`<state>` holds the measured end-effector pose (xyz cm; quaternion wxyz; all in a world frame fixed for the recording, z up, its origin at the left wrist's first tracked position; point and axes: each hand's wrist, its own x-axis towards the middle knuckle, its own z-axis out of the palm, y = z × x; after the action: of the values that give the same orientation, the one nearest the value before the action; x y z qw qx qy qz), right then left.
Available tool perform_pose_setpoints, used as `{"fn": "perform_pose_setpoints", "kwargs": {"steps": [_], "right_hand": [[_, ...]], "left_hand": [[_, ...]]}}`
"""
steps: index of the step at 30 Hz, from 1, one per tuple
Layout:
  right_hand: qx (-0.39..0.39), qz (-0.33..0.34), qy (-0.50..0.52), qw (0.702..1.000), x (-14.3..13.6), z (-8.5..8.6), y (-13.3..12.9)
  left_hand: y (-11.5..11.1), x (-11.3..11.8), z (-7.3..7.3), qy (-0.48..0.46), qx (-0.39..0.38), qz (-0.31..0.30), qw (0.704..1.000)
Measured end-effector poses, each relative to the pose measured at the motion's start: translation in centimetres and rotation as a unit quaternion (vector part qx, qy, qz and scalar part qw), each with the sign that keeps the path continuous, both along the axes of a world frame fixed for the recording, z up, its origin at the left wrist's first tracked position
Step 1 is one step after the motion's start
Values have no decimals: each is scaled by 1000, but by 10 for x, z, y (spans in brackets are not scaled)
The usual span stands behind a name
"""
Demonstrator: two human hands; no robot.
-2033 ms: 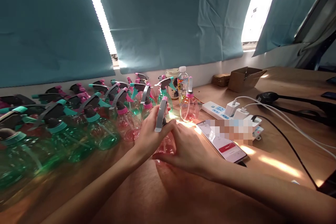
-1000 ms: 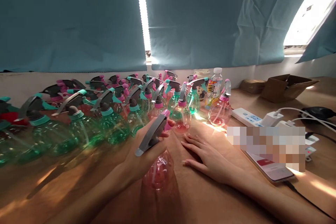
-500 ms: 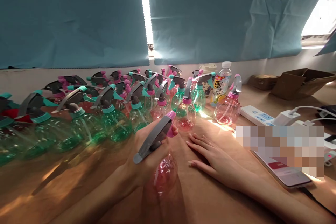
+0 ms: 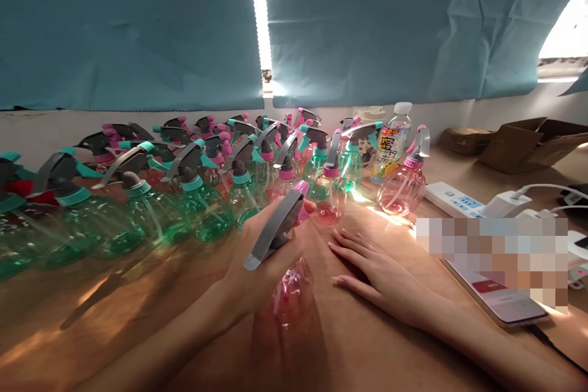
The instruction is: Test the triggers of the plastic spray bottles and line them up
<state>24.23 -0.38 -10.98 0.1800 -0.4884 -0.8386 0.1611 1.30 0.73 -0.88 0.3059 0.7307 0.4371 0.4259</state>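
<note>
Left hand [image 4: 260, 257] grips a pink trigger spray bottle [image 4: 291, 297] by the neck, body below the fist. Right hand [image 4: 379, 269] rests palm-down on the tabletop [image 4: 367, 361] alongside, holding nothing. Step in hand seems one-handed holding; next move should call for steady neck grip. Beyond left hand, green spray bottles [image 4: 206, 217]; well beyond right, cardboard box [image 4: 523, 153].
</note>
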Motion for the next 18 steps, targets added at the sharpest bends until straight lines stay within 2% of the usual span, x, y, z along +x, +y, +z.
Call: {"fn": "perform_pose_setpoints", "kwargs": {"steps": [7, 18], "right_hand": [[-7, 1, -20, 1000, 0, 4, -1], [6, 1, -10, 1000, 0, 1, -1]], "left_hand": [[0, 2, -1, -1, -4, -40, 999], [1, 2, -2, 9, 11, -36, 999]]}}
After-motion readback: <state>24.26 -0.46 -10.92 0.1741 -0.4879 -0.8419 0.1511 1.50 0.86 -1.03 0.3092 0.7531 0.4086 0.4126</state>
